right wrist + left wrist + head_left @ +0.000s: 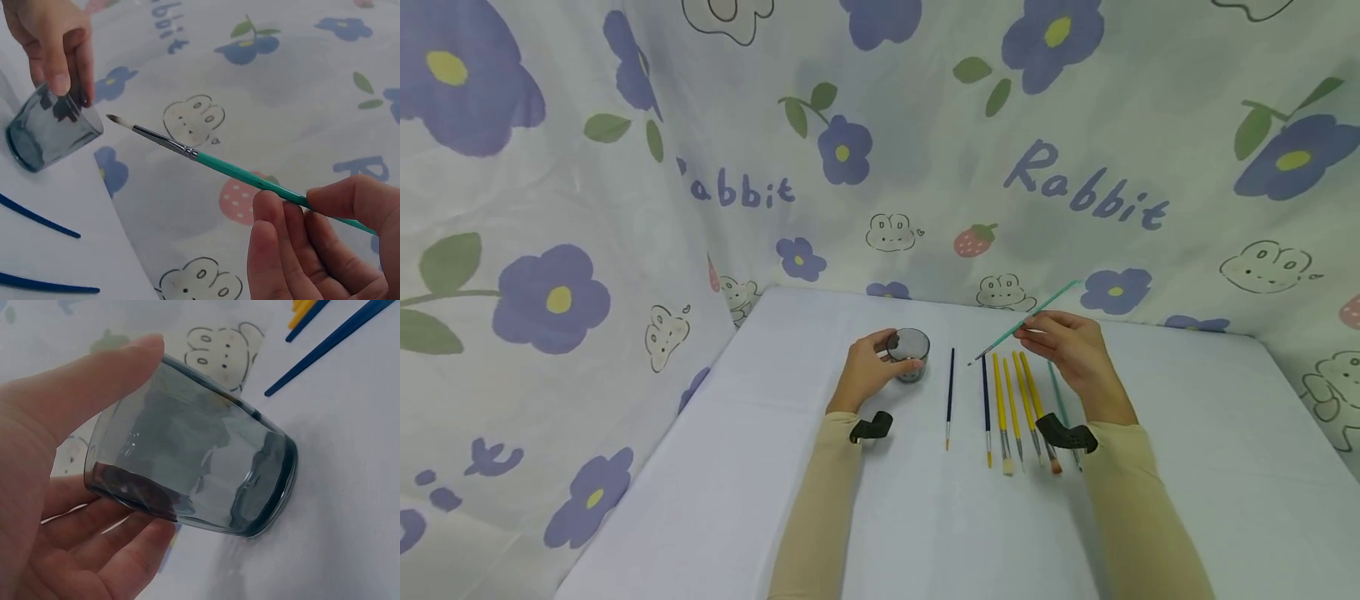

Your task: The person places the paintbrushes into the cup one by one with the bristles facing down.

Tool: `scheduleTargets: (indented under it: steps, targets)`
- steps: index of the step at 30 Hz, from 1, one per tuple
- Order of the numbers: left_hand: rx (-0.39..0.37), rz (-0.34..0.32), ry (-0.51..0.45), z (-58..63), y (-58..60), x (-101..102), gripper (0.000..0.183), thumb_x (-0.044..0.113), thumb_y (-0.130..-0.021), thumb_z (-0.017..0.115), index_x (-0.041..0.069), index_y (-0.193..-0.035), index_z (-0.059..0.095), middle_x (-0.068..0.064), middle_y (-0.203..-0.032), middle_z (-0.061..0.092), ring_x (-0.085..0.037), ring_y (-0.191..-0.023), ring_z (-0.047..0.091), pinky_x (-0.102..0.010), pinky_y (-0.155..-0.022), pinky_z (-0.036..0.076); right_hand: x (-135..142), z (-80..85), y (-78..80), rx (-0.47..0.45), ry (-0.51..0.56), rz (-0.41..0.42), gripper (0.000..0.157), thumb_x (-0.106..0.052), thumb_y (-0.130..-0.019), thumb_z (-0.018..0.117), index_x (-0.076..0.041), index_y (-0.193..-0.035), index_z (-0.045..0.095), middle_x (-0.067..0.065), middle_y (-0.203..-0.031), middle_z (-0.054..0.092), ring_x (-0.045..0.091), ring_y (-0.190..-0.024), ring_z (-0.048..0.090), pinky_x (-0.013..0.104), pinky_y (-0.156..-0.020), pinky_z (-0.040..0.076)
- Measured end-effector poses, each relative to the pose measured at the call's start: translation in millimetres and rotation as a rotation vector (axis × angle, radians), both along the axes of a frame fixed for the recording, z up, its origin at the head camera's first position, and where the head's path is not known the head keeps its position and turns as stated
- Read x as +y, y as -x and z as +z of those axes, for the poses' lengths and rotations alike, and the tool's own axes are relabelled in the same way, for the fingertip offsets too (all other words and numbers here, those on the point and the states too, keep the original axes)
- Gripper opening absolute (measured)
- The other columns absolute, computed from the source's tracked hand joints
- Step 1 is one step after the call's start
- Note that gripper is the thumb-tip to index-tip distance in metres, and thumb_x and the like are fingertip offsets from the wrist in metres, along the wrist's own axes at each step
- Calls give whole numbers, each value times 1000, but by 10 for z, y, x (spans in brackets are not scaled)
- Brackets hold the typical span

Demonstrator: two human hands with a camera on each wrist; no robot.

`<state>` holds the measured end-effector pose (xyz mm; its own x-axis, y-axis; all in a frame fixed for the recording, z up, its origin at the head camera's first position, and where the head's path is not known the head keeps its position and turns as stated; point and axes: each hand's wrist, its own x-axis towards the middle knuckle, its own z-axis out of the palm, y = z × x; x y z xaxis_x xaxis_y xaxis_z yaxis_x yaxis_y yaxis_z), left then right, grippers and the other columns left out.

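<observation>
A person's left hand (867, 372) curves around a smoky glass (911, 350) near its rim, thumb on one side and fingers on the other, the vessel at or just above a white table (700, 483), though contact at the base cannot be told. The right hand (1073, 354) pinches a green-handled paintbrush (231, 170) between thumb and fingertips, raised above the table with its bristles pointing toward the glass but apart from it. A single dark blue brush (951, 392) lies beside a row of blue, yellow and green brushes (1001, 400).
</observation>
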<state>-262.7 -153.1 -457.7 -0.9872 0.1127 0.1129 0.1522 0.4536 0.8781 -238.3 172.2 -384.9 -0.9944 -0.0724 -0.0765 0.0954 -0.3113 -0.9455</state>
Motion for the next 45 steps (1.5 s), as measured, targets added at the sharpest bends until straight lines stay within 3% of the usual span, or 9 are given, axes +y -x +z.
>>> scheduleTargets:
  steps: [9,17,29,37,45]
  targets:
    - [-5,4,1,-7,-8,-7,91,50,-68,87,9,-142,53,-6,-134,61,-21,-127,58,-33,-104,55,-316,47,104,21,-42,0,4,-7,-91,70,-5,-93,67,0,-84,75,15,-80,76,27,-80,64]
    - [0,-5,-5,20,-8,12,89,48,-69,87,9,-141,54,-7,-132,62,-22,-126,58,-34,-104,55,-542,57,219,63,-94,-10,26,-9,-91,70,7,-110,61,-1,-85,75,13,-80,75,25,-81,63]
    - [-2,7,6,28,-10,18,88,49,-69,87,9,-140,55,-8,-133,62,-23,-127,57,-36,-104,55,-809,16,322,97,-185,30,33,-9,-90,71,12,-114,60,1,-87,74,13,-82,75,26,-83,63]
    - [3,-4,-11,6,0,13,90,49,-69,87,6,-141,53,-9,-132,62,-23,-126,58,-37,-104,56,-933,-37,327,108,-284,22,34,-12,-89,73,10,-113,63,2,-92,70,12,-84,75,28,-84,63]
    - [2,5,-4,11,-8,21,89,48,-70,87,6,-141,53,-8,-132,63,-23,-126,58,-37,-104,56,-1044,-62,284,121,-350,19,25,-10,-90,71,6,-108,66,8,-96,70,16,-85,75,27,-81,64]
